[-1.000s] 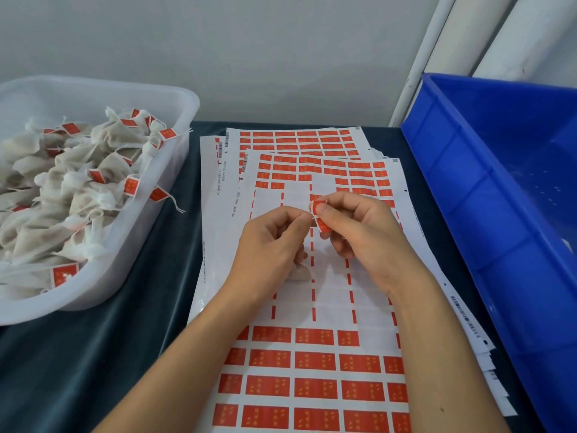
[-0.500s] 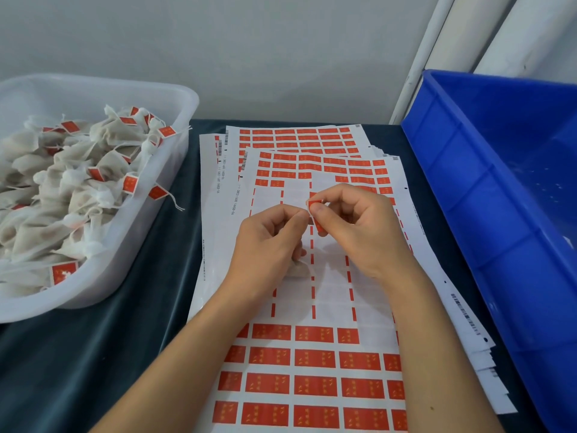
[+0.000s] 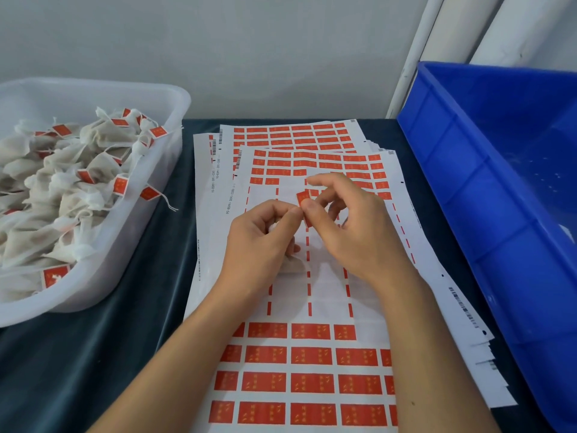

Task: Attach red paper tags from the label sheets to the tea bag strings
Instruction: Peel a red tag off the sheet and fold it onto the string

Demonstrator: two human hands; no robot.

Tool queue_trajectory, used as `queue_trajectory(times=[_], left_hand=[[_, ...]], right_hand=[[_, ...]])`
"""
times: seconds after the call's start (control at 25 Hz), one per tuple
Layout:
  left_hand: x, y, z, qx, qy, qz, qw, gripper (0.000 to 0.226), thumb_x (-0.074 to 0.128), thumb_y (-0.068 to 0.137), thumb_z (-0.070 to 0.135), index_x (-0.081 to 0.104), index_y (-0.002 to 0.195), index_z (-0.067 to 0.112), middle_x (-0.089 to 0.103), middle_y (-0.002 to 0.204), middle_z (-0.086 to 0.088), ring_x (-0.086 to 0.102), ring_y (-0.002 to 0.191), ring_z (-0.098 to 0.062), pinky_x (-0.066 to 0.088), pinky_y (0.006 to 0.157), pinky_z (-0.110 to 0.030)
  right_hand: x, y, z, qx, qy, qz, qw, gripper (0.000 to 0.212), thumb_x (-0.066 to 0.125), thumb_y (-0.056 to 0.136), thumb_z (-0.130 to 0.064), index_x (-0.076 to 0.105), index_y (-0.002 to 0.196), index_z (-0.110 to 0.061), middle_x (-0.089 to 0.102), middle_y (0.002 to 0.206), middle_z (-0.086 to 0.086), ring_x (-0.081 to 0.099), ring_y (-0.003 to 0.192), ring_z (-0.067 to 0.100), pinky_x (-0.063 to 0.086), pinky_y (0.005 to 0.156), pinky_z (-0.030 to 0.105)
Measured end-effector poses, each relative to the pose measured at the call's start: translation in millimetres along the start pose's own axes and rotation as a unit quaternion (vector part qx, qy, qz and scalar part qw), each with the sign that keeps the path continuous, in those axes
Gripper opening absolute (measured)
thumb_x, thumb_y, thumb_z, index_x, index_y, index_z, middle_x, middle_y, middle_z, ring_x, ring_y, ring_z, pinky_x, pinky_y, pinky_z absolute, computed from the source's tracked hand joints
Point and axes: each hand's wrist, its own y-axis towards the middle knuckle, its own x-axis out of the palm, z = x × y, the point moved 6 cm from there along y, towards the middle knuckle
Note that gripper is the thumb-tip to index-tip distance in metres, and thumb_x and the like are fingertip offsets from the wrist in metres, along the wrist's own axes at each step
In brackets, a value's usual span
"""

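Both hands meet above the top label sheet: the left hand is curled, seemingly around a white tea bag, though that is mostly hidden. The right hand pinches a red tag by thumb and middle finger, index lifted. Tagged tea bags fill the white tub.

Both forearms bare, no sleeves; left hand, right hand ungloved.
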Motion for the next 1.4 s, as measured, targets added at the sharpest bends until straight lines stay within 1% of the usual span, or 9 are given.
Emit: queue_trajectory(times=[0.08,0.16,0.32,0.48,0.56,0.68,0.84,1.08,1.4], left_hand=[[-0.8,1.5,-2.9,-0.009,0.003,0.011,1.0,0.021,0.063,0.102,0.03,0.076,0.086,0.023,0.07,0.069,0.002,0.069,0.063,-0.015,0.056,0.062,-0.017],[-1.3,2.0,-5.5,-0.019,-0.009,0.011,1.0,0.022,0.062,0.102,0.028,0.075,0.085,0.021,0.068,0.068,-0.001,0.067,0.063,-0.018,0.059,0.064,-0.021],[-2.6,1.1,-5.2,-0.016,-0.048,-0.008,0.999,0.025,0.059,0.104,0.022,0.071,0.083,0.018,0.063,0.068,-0.003,0.063,0.063,-0.017,0.061,0.067,-0.027],[-2.8,1.0,-2.7,-0.007,-0.083,-0.021,0.996,0.024,0.06,0.104,0.022,0.069,0.085,0.012,0.061,0.068,-0.002,0.062,0.063,-0.019,0.061,0.067,-0.032],[-3.7,1.5,-3.2,-0.01,-0.09,-0.017,0.996,0.024,0.06,0.103,0.023,0.069,0.085,0.012,0.063,0.07,-0.003,0.062,0.064,-0.02,0.061,0.067,-0.033],[-3.5,2.2,-4.1,-0.012,-0.094,-0.015,0.995,0.024,0.061,0.103,0.023,0.07,0.084,0.013,0.063,0.068,0.0,0.061,0.063,-0.019,0.061,0.068,-0.034],[-3.7,2.9,-5.9,-0.013,-0.088,-0.009,0.996,0.023,0.063,0.102,0.024,0.071,0.083,0.014,0.061,0.065,0.003,0.061,0.061,-0.017,0.062,0.069,-0.034],[-4.1,3.4,-6.4,-0.008,-0.062,0.002,0.998,0.02,0.067,0.1,0.024,0.073,0.083,0.017,0.067,0.07,-0.001,0.062,0.06,-0.015,0.062,0.067,-0.03],[-3.1,2.8,-4.1,0.005,-0.048,0.011,0.999,0.02,0.066,0.101,0.023,0.072,0.083,0.021,0.067,0.07,-0.001,0.062,0.06,-0.014,0.064,0.07,-0.039]], right_hand=[[-4.8,0.4,2.0,0.024,0.058,0.018,0.998,0.032,0.046,0.102,-0.053,0.064,0.124,-0.037,0.065,0.107,-0.029,0.062,0.102,-0.005,0.048,0.076,0.009],[-7.0,1.8,6.5,0.049,0.117,0.014,0.992,0.029,0.043,0.104,-0.04,0.068,0.118,-0.035,0.067,0.109,-0.027,0.062,0.104,-0.006,0.049,0.078,0.012],[5.4,1.5,11.4,0.093,0.175,-0.089,0.976,0.028,0.049,0.106,-0.017,0.071,0.108,-0.034,0.07,0.104,-0.024,0.064,0.1,-0.003,0.049,0.07,0.006],[12.4,-0.3,7.6,0.084,0.19,-0.15,0.967,0.023,0.053,0.105,-0.014,0.074,0.101,-0.021,0.074,0.099,-0.012,0.069,0.092,0.008,0.051,0.07,0.013],[11.1,-0.1,6.6,0.078,0.19,-0.153,0.967,0.019,0.056,0.104,-0.014,0.073,0.097,-0.016,0.075,0.094,-0.006,0.071,0.089,0.013,0.053,0.072,0.017],[8.5,0.6,5.2,0.077,0.202,-0.141,0.966,0.017,0.057,0.104,-0.013,0.072,0.094,-0.013,0.074,0.089,-0.006,0.071,0.087,0.012,0.053,0.071,0.014],[4.6,1.7,4.3,0.07,0.189,-0.117,0.972,0.017,0.059,0.103,-0.014,0.071,0.092,-0.019,0.071,0.084,-0.011,0.069,0.086,0.009,0.051,0.071,0.012],[1.0,2.1,2.4,0.061,0.185,-0.1,0.976,0.017,0.061,0.102,-0.017,0.072,0.091,-0.024,0.071,0.084,-0.013,0.069,0.087,0.01,0.053,0.073,0.015],[-0.8,2.6,3.2,0.051,0.184,-0.09,0.977,0.016,0.062,0.101,-0.016,0.073,0.091,-0.022,0.072,0.085,-0.012,0.069,0.088,0.012,0.055,0.075,0.016]])
